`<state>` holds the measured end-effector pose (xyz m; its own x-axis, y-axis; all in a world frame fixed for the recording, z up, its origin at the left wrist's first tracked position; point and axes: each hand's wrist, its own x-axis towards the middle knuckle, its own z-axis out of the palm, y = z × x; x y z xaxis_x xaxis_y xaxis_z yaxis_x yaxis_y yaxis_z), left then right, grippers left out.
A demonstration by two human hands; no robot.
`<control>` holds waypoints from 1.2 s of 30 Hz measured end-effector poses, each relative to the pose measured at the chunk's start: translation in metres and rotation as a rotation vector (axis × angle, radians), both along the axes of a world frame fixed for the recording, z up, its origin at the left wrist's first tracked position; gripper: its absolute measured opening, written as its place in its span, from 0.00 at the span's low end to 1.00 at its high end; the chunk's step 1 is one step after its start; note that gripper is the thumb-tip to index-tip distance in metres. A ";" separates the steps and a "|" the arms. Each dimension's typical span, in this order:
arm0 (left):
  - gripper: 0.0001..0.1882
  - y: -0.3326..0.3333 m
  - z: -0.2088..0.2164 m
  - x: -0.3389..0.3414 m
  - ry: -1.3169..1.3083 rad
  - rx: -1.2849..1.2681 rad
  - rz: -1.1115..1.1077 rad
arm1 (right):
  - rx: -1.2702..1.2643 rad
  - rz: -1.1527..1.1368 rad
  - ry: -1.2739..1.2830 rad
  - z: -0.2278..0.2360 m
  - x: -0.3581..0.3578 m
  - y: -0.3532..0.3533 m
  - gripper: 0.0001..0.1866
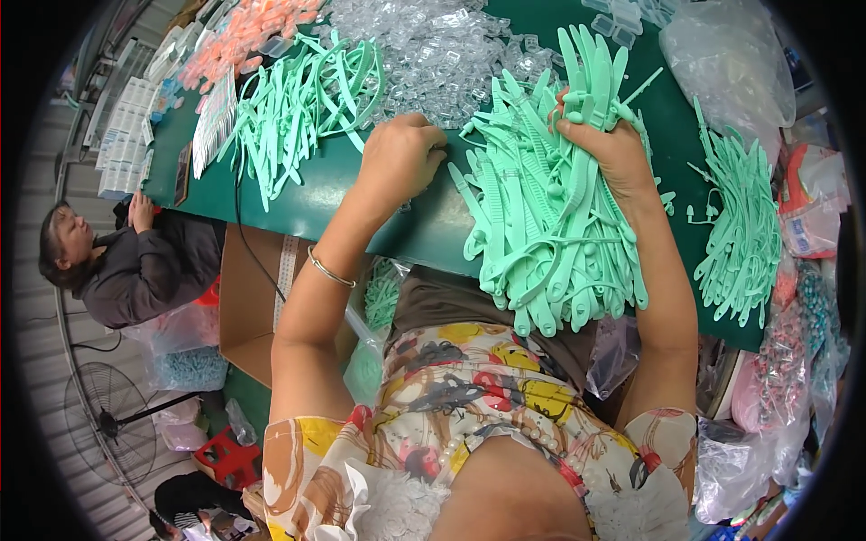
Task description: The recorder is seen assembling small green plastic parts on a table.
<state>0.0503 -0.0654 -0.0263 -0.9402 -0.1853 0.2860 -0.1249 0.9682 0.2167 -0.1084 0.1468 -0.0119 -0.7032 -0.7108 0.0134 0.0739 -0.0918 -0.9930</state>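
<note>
My right hand (621,155) grips a bunch of mint-green straps (591,77), thumb across the front, and their rounded ends stick up above it. Below and left of that hand lies a thick heap of the same ridged straps (532,225), hanging over the near table edge toward my lap. My left hand (397,155) is closed and rests at the near side of a pile of small clear plastic pieces (424,68). Its fingertips are turned under, so what they hold, if anything, is hidden.
More green straps lie in a pile at the left (298,113) and another at the right (740,234) of the green table (424,230). Orange pieces (244,41) sit at the far left. A clear plastic bag (731,68) stands far right. Another person (153,261) sits at the left.
</note>
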 end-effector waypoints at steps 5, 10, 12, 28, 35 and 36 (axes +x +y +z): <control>0.09 0.005 0.000 0.004 0.044 0.014 0.079 | 0.006 0.012 0.024 -0.001 -0.001 0.000 0.19; 0.10 0.005 -0.006 0.004 0.067 -0.022 -0.027 | 0.019 0.015 0.023 0.000 -0.001 0.000 0.19; 0.10 0.008 -0.005 0.005 0.068 0.031 0.002 | -0.001 0.021 0.026 0.000 -0.001 0.000 0.19; 0.08 0.018 -0.009 -0.003 0.030 0.234 0.187 | 0.010 0.035 0.008 0.002 0.001 0.000 0.19; 0.09 0.039 0.025 -0.030 0.186 1.469 0.019 | 0.022 0.049 0.075 0.000 0.002 0.000 0.14; 0.09 0.042 0.024 -0.035 0.186 1.471 0.019 | 0.026 0.054 0.084 -0.001 0.001 0.001 0.13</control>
